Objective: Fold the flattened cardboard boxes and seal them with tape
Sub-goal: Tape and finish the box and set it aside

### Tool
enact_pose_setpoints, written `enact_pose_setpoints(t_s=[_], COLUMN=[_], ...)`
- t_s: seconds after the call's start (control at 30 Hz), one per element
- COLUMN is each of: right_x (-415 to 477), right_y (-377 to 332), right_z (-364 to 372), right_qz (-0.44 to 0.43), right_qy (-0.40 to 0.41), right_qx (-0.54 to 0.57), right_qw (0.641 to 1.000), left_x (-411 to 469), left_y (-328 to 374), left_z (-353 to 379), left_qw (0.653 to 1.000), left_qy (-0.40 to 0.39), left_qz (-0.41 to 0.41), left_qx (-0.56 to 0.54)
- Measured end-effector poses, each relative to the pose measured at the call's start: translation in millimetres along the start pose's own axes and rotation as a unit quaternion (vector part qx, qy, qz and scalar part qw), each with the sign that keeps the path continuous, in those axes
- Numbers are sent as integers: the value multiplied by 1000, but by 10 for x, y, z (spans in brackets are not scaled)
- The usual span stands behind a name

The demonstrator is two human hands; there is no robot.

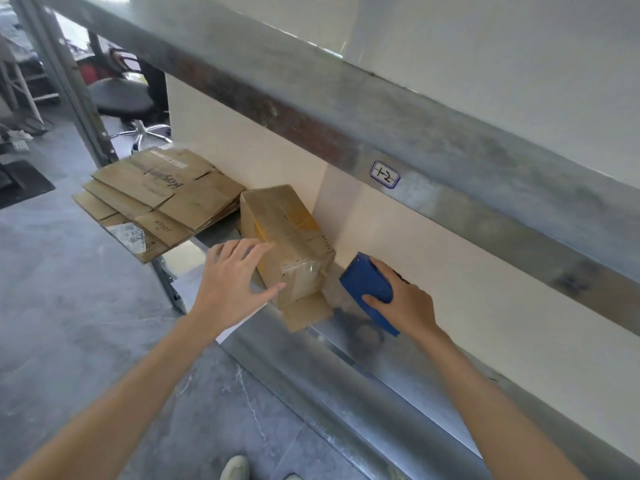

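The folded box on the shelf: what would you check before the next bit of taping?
1. The folded box rests on the shelf: ok.
2. The left hand steadies it, straight fingers on it: ok.
3. The right hand grips the blue tape dispenser: ok.
4. Near end fully closed: not ok, one flap lies out flat.
5. Tape left on the dispenser: cannot tell.

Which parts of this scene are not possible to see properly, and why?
Head view:
Blue tape dispenser: its roll is hidden by the shell and the right hand.
Folded box: bottom and far side turned away.
Flattened boxes: print too blurred to read.
Shoes: cut off by the bottom edge.
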State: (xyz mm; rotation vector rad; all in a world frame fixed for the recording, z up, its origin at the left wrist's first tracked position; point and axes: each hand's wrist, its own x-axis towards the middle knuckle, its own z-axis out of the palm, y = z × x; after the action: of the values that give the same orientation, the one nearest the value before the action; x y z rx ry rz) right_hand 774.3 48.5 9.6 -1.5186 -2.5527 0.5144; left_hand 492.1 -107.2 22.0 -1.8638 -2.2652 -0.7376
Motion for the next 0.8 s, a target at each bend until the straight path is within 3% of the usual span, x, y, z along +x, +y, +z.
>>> enact_pose_setpoints(t_s=[0.4, 0.57, 0.8], right_x=[-532, -592, -532], right_y=[-196, -373, -500], right_z=[-608, -622, -627], right_qz=[-145, -219, -233], right_qy=[23, 85, 34], right_qx=[-55, -111, -139], right_qw=[988, 966, 962], left_x=[394, 436, 460], left_y=[566, 601, 583], left_z=[-28, -63, -109], left_qw=[980, 951, 943], left_qy=[-76, -95, -90], left_qz=[80, 126, 93], left_qx=[-167, -265, -308])
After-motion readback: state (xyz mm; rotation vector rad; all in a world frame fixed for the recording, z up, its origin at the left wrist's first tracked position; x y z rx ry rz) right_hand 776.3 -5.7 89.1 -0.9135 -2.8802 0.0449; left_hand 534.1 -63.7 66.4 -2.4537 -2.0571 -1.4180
